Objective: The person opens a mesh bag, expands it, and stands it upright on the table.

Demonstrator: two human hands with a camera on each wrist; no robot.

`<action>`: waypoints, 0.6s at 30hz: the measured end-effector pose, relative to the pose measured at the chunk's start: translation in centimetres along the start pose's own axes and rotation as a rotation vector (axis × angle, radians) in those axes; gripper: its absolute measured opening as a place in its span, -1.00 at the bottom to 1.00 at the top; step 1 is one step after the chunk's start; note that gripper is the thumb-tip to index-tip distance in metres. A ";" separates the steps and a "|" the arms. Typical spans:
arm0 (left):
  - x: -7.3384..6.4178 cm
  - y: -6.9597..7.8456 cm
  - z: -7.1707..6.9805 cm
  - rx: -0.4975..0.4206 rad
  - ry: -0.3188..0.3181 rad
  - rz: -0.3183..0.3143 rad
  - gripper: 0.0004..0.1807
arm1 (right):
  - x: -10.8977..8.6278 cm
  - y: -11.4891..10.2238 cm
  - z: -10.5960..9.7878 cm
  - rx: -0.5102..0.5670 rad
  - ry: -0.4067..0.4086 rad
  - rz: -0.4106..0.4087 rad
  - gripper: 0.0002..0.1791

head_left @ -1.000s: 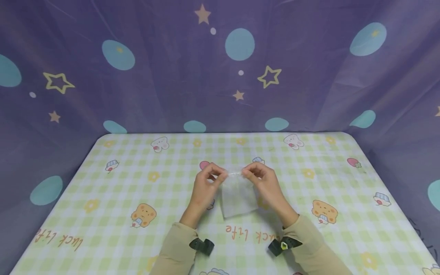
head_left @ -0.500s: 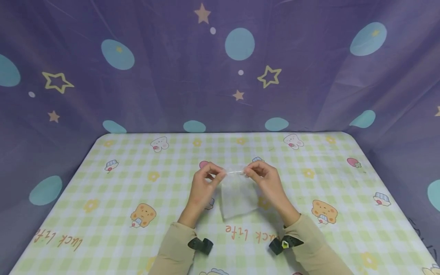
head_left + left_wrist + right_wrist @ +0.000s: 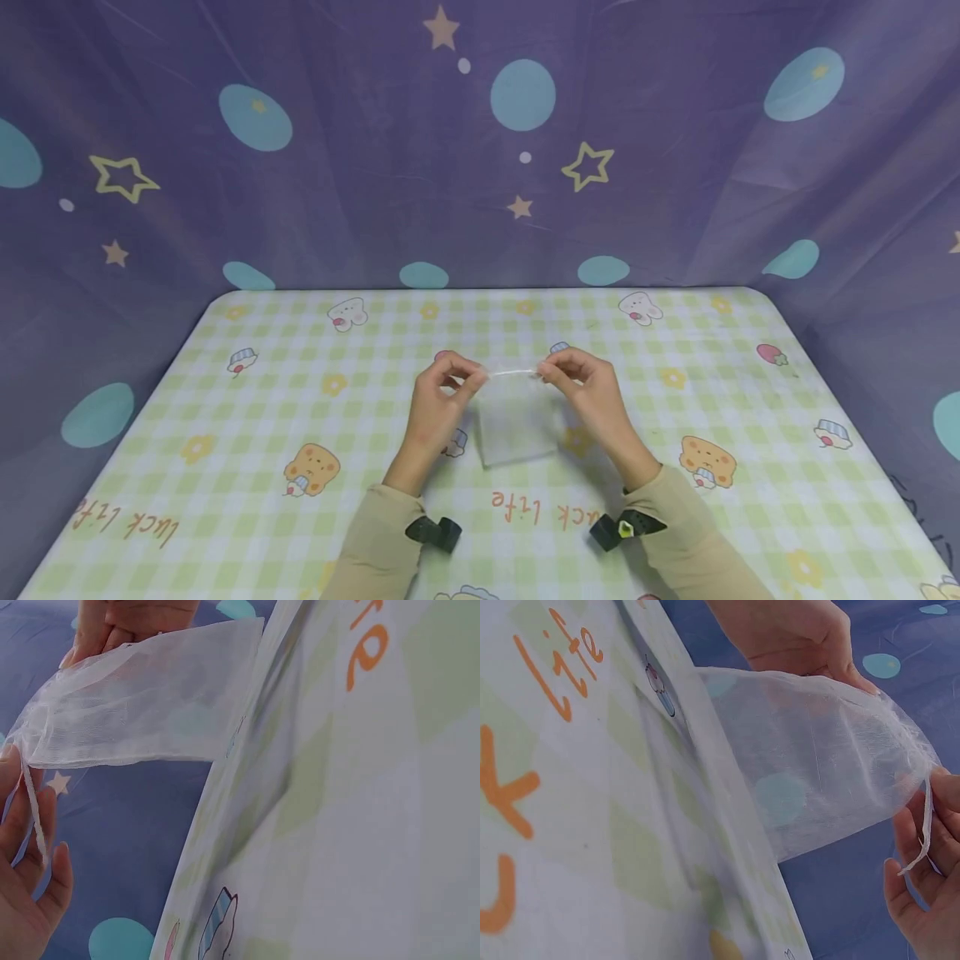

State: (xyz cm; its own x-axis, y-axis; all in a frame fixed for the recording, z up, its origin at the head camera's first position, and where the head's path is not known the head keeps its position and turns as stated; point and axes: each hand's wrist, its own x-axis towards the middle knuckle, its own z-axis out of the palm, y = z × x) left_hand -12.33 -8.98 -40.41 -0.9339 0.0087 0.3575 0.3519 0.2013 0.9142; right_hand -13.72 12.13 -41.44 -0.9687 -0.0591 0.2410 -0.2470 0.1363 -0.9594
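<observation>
A sheer white drawstring bag (image 3: 517,421) hangs upright between my two hands, low over the table in the middle. My left hand (image 3: 438,404) pinches one top corner between thumb and forefinger. At the opposite corner, my right hand (image 3: 592,404) pinches the rim in the same way. The gathered mouth is stretched between the fingertips. From it a thin white cord (image 3: 36,817) dangles past the left fingers in the left wrist view, and another cord end (image 3: 928,832) hangs by the right fingers in the right wrist view. Through the see-through fabric no contents show.
A green-and-white checked tablecloth (image 3: 262,408) with printed cartoon figures covers the table. Behind the far edge hangs a purple curtain (image 3: 360,183) with stars and teal dots. Black wrist cameras (image 3: 435,533) are strapped over both sleeves.
My hands have drawn slightly apart, so the bag's mouth is stretched wider and straighter. The bag's bottom edge sits a little higher. Both pinches have stayed on the corners.
</observation>
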 end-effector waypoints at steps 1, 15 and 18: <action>0.0 0.5 -0.1 -0.001 -0.004 0.000 -0.91 | 0.0 0.0 -0.1 -0.001 -0.001 -0.001 -0.84; 0.1 1.9 -1.0 0.034 -0.008 0.045 -0.92 | 0.2 -0.3 -0.7 -0.076 -0.018 -0.011 -0.83; 0.2 2.0 -1.1 0.037 -0.008 0.045 -0.93 | 0.3 -0.4 -1.0 -0.102 -0.031 -0.025 -0.85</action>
State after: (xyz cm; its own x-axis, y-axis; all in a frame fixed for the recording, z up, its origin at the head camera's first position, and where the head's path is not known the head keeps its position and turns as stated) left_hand -11.73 -9.62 -38.30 -0.9175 0.0264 0.3969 0.3915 0.2370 0.8891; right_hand -13.93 13.02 -40.89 -0.9613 -0.0941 0.2588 -0.2740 0.2345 -0.9327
